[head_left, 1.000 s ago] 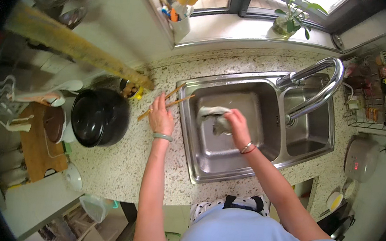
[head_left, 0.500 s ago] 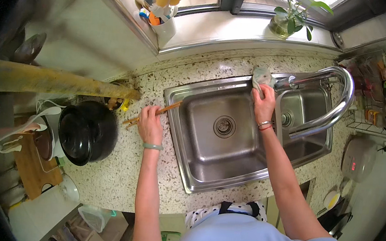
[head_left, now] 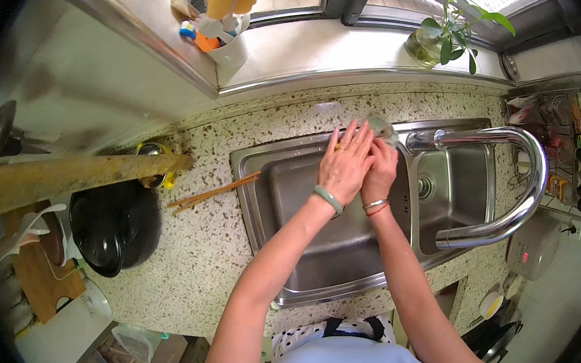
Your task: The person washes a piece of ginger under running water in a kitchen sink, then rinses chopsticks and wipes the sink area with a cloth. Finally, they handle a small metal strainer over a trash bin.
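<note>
My left hand (head_left: 345,167), with a green bangle at its wrist, is above the back of the large sink basin (head_left: 319,247). Its fingers are stretched out and hold nothing; its edge meets my right hand (head_left: 379,172). The right fingers, partly hidden behind the left, close on a crumpled greyish-green cloth (head_left: 382,127) at the sink's back rim. A pair of wooden chopsticks (head_left: 211,192) lies on the speckled counter to the left, their far ends resting on the sink's metal edge. Neither hand touches them.
A chrome faucet (head_left: 532,177) arches over the smaller right basin (head_left: 456,166). On the left stand a black pot (head_left: 115,224) and a long yellowish pole (head_left: 75,166) reaching in above the counter. A plant in a glass jar (head_left: 426,46) and a utensil holder (head_left: 229,56) are on the sill.
My left hand has let go of the chopsticks and moved right, over the sink, to my right hand. The right hand has shifted slightly left and nearer to me, still at the cloth.
</note>
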`<state>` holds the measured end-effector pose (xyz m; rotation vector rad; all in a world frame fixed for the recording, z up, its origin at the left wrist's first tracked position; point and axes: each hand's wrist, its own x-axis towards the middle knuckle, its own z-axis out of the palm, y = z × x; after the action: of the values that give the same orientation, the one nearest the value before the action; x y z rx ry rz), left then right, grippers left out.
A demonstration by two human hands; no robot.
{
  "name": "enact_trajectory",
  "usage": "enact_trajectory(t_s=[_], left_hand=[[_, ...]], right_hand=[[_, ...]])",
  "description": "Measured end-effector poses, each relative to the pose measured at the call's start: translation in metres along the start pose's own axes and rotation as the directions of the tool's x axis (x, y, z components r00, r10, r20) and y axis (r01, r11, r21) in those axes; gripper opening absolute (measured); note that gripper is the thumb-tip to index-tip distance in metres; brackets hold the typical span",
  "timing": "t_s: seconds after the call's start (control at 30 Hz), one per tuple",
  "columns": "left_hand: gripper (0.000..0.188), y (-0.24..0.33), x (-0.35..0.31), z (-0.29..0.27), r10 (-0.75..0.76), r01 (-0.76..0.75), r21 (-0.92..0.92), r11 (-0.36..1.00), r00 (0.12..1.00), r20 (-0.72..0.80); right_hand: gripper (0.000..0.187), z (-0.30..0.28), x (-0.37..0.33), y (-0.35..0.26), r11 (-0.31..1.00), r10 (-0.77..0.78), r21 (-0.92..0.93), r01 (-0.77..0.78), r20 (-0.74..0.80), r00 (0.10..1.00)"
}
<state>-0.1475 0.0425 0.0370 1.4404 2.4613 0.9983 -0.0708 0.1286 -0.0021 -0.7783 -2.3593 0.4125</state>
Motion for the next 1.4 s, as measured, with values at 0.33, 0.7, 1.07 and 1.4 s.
enact_trajectory(t_s=[0.33, 0.7, 1.07, 1.4], left_hand=[[0.037, -0.045, -0.052, -0.049, -0.221, 0.227, 0.234, 0.945, 0.974, -0.051], [0.037, 0.017, 0.022, -0.031, -0.154, 0.135, -0.228, 0.964, 0.986, -0.067], [0.046, 0.006, 0.081, 0.048, 0.015, -0.010, -0.182, 0.983, 1.000, 0.027], [0.045, -0.035, 0.010, -0.019, -0.252, 0.242, 0.202, 0.949, 0.967, 0.030]], right_hand=[[0.018, 0.026, -0.016, -0.085, 0.938, -0.180, 0.322, 0.126, 0.143, 0.973], [0.015, -0.035, 0.035, -0.039, 0.610, 0.301, 0.641, -0.467, 0.358, 0.884], [0.039, 0.007, 0.062, 0.044, 0.979, -0.120, -0.151, 0.134, 0.102, 0.988], [0.032, 0.054, 0.035, -0.033, 0.917, -0.207, 0.383, 0.112, 0.217, 0.954]])
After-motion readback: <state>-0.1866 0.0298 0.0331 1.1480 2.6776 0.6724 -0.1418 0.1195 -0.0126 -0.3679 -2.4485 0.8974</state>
